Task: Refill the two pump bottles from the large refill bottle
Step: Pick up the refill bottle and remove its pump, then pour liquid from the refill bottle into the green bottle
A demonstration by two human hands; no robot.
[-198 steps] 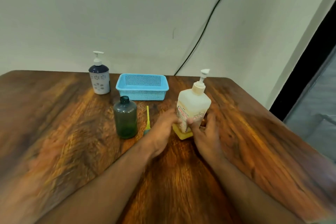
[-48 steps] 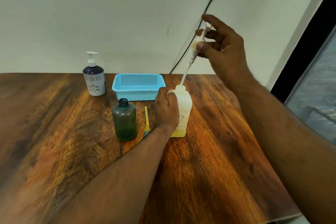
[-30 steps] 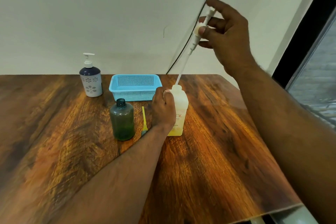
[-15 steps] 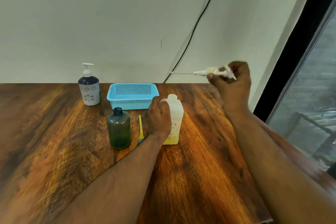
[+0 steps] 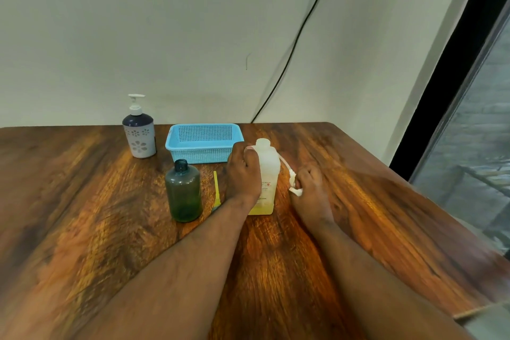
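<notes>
Head view: left hand wrapped around the uncapped refill bottle standing mid-surface, right hand pinching its removed pump just beside; lay it flat, tube clear of the bottle.

Plain indoor room, likely domestic: wood-grain table against bare wall, loose cable, dark-framed window.
</notes>
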